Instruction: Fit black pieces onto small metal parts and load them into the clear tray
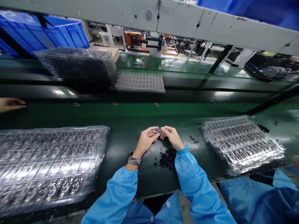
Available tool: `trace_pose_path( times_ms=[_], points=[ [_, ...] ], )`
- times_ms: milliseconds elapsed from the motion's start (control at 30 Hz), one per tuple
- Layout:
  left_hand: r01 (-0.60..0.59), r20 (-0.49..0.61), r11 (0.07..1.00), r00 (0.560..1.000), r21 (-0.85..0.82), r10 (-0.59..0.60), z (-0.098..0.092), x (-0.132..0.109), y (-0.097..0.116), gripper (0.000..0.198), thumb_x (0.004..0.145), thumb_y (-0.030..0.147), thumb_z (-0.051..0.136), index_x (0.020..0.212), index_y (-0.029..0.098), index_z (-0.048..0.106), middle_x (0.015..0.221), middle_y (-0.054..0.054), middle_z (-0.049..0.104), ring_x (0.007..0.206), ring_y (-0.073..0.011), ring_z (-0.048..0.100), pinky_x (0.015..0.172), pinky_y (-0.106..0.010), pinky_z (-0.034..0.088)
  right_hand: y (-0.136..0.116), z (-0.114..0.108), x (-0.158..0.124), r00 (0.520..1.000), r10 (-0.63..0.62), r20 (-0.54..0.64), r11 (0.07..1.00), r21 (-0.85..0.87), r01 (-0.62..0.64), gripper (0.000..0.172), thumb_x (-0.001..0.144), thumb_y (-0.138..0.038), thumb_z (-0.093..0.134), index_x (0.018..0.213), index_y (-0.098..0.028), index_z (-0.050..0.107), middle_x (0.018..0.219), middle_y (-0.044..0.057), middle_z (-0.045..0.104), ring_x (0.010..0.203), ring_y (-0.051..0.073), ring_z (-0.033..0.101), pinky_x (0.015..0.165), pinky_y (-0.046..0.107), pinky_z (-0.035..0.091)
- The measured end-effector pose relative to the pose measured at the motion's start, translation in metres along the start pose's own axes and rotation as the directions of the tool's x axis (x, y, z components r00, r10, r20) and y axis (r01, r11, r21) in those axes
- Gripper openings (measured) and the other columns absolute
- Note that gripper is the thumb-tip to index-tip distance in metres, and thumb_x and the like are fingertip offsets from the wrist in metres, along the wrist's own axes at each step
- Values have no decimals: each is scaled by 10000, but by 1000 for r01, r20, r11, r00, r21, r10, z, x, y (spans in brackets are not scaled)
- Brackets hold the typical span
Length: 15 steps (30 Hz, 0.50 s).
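Between my two hands, above the dark green table, is a small electronic module (158, 131). My left hand (148, 138) pinches it from the left between thumb and fingers. From the right, my right hand (171, 136) meets it with closed fingertips; how much of it they grip is partly hidden. Just below my hands lies a loose pile of small black pieces (167, 159). A few more black pieces (193, 139) lie to the right of my right hand.
Clear plastic trays filled with modules stand left (53, 165) and right (243, 143). Behind, single modules (157, 105) lie along a green strip. Farther back are stacked trays (77, 63) and a flat tray (140, 82). Another person's hand (11, 104) reaches in at left.
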<state>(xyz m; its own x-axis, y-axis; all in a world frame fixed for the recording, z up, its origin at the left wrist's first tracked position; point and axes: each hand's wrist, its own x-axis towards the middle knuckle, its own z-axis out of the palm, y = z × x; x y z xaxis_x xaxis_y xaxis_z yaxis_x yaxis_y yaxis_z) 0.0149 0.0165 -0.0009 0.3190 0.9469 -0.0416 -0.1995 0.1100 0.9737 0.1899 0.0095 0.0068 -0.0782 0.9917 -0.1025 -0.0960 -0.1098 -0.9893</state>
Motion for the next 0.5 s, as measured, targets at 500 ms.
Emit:
trace_pose_path(
  times_ms=[500],
  points=[
    [-60, -111, 998, 992, 17, 62, 9, -5, 8, 299, 776, 277, 771, 1061, 248, 684, 787, -32, 653, 575, -144, 564, 562, -305, 451, -5, -5, -3, 998, 6, 69, 992, -128, 3, 524, 848, -709, 677, 892, -187, 687, 698, 33, 694, 584, 156, 610, 568, 281, 487]
  ],
)
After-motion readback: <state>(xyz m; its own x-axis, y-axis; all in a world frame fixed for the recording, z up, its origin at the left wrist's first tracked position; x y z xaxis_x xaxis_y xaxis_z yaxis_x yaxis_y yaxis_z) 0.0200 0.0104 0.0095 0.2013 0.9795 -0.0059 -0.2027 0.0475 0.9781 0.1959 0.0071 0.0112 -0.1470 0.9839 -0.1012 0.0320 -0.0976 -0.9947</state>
